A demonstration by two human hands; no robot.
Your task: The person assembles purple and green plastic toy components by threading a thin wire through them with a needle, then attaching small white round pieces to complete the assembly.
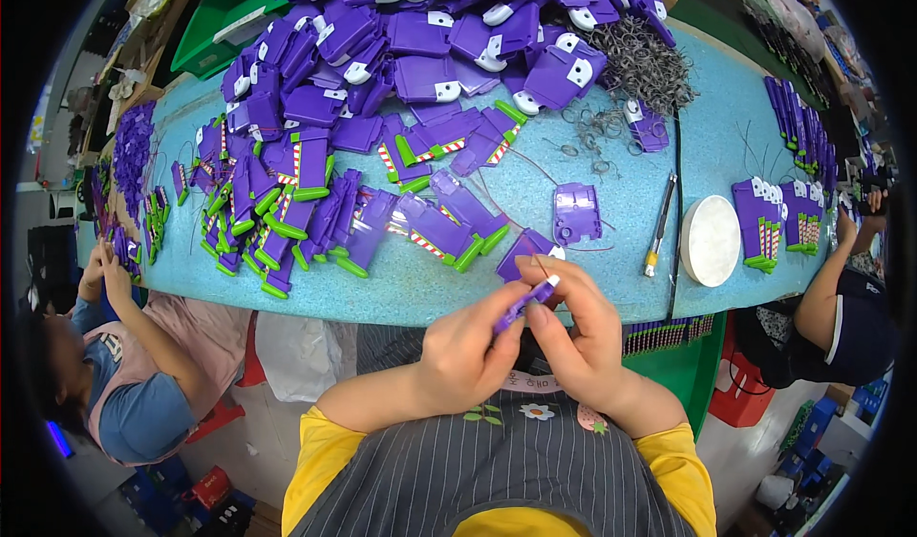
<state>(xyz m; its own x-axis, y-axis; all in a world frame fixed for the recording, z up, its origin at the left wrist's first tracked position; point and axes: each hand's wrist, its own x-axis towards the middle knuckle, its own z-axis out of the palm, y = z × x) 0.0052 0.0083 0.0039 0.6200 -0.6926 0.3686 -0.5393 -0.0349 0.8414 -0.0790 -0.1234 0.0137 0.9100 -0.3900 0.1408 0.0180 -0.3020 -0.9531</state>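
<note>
Close to the table's front edge, my left hand (pixel 466 346) and my right hand (pixel 583 332) pinch a small purple plastic part (pixel 514 313) with a white tip between their fingertips. A thin reddish wire or rod end shows by the right fingers; where it attaches is hidden. Just beyond my fingers lies a purple shell (pixel 523 248) with a white corner. Further on rests a flat purple half-shell (pixel 577 214), its inner side up. Left of these are loose purple wing pieces (pixel 449 214) with green tips and red-white striped strips.
A heap of purple shells (pixel 420 78) fills the back, beside tangled metal springs (pixel 650 74). To my right are a screwdriver (pixel 659 236), a black cable (pixel 677 155), a white round disc (pixel 711 241) and rows of wing pieces (pixel 759 222). A co-worker (pixel 143 375) sits left, another (pixel 841 298) right.
</note>
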